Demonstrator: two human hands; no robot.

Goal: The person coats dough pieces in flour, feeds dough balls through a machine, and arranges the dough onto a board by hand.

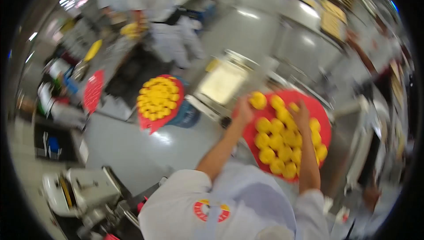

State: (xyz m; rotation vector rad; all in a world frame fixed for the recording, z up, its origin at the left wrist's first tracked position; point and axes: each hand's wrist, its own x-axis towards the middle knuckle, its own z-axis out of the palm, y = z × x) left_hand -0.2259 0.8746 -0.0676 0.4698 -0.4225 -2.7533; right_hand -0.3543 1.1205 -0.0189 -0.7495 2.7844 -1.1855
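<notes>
A round red tray point(326, 115) in front of me bears many round yellow pieces point(276, 141). My left hand point(244, 109) is at the tray's upper left edge, its fingers against a yellow piece point(258, 100). Over the upper part of the tray, my right hand point(300, 115) is closed round another yellow piece point(293, 106), which shows beside its fingers. My right forearm hides part of the tray's right side.
A second red tray point(180, 90) of yellow pieces rests on a blue container point(187, 115) to the left. Beyond are a metal pan point(223, 81), a standing person point(176, 37) and another red tray point(93, 92). A mixer point(90, 187) stands lower left.
</notes>
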